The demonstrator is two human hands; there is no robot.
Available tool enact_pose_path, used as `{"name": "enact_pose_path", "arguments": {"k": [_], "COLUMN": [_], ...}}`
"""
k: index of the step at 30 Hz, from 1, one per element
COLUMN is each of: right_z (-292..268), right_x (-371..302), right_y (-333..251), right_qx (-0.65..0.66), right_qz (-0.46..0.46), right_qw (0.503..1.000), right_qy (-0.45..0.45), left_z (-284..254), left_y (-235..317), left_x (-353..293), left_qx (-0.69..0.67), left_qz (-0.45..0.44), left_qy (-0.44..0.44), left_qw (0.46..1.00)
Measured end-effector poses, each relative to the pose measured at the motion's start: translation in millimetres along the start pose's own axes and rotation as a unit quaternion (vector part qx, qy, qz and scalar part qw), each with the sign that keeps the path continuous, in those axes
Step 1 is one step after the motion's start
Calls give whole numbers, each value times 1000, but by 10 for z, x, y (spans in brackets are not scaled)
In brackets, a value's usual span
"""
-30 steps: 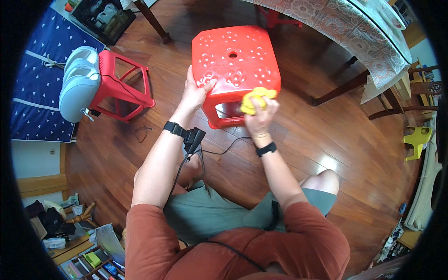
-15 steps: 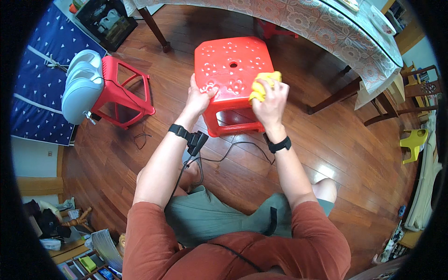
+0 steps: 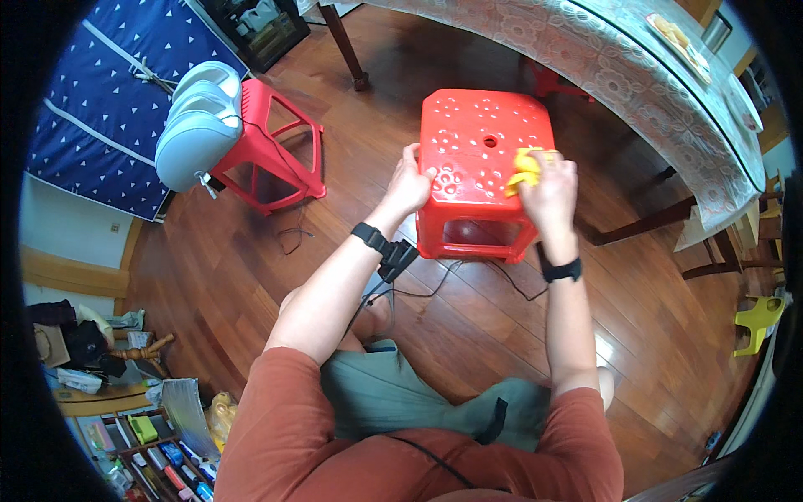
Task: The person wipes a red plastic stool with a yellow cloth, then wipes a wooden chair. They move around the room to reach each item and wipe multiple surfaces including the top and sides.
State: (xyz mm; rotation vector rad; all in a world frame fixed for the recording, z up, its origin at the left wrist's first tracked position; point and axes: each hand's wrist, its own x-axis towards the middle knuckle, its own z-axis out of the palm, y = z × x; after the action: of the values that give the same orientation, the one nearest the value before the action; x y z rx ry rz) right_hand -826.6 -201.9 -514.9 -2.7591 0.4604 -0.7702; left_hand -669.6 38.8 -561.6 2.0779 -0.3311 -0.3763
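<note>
Seen from above, a person in a rust-orange shirt (image 3: 401, 452) and grey-green shorts (image 3: 410, 397) sits on a wooden floor (image 3: 251, 276), both bare forearms reaching forward from the lower edge. Each wrist carries a black band, and a thin black cable (image 3: 468, 280) trails across the floor planks between the arms.

Just beyond the knees stands a red plastic stool (image 3: 481, 167) with a square seat, a round hole in the middle and a pattern of small dimples. The left hand (image 3: 410, 184) wraps its grip around the stool's near left edge, thumb on the seat and fingers curled over the side, holding it firmly. The right hand (image 3: 548, 184) presses down on the seat's near right part, its grip closed over a bunched yellow cloth (image 3: 523, 163). The cloth sits under and just ahead of the fingers, touching the seat, to the right of the centre hole.

Further left, well apart from the hands, a second red stool (image 3: 276, 159) stands on the floor with a pale grey rounded appliance (image 3: 199, 121) resting on its top. Behind it lies a dark blue mat with small white triangles (image 3: 100, 109).

Further right, a large table (image 3: 619, 84) with a patterned cloth cover curves along the upper edge, with dark wooden legs below it. A small yellow chair (image 3: 757, 318) stands at the far right rim.
</note>
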Motion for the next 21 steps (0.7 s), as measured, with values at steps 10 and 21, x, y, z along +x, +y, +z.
{"name": "enact_pose_path", "arguments": {"k": [10, 21], "right_z": [-28, -271], "right_x": [67, 318], "right_y": [-276, -526], "right_qx": [-39, -6], "right_qz": [45, 155], "right_qw": [998, 972], "right_qy": [-16, -178], "left_z": [161, -122], "left_y": [800, 1206], "left_x": [-409, -479], "left_qx": [170, 225], "left_qz": [299, 204], "left_qy": [30, -64], "left_qw": [939, 951]}}
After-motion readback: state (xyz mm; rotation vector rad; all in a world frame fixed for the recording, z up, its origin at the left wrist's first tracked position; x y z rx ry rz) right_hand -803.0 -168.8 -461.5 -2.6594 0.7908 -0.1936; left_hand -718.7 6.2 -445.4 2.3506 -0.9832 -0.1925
